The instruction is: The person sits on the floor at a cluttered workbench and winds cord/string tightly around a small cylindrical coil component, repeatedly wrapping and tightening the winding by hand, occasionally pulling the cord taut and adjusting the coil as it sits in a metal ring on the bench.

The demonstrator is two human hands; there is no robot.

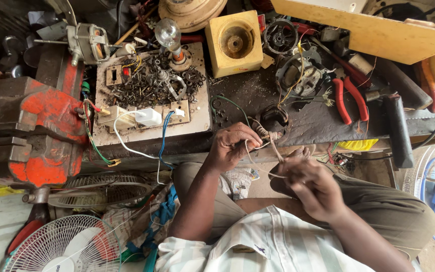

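Note:
My left hand grips a small bundle of wire wrapped with pale string at the front edge of the dark workbench. A thin pale string runs from the bundle to my right hand, which pinches it and holds it taut above my lap. Both hands sit close together, just in front of the bench edge.
A red bench vise stands at left. A board with a light bulb, switches and loose nuts lies behind my left hand. Red-handled pliers, a yellow block and motor parts lie beyond. Fan guards sit on the floor.

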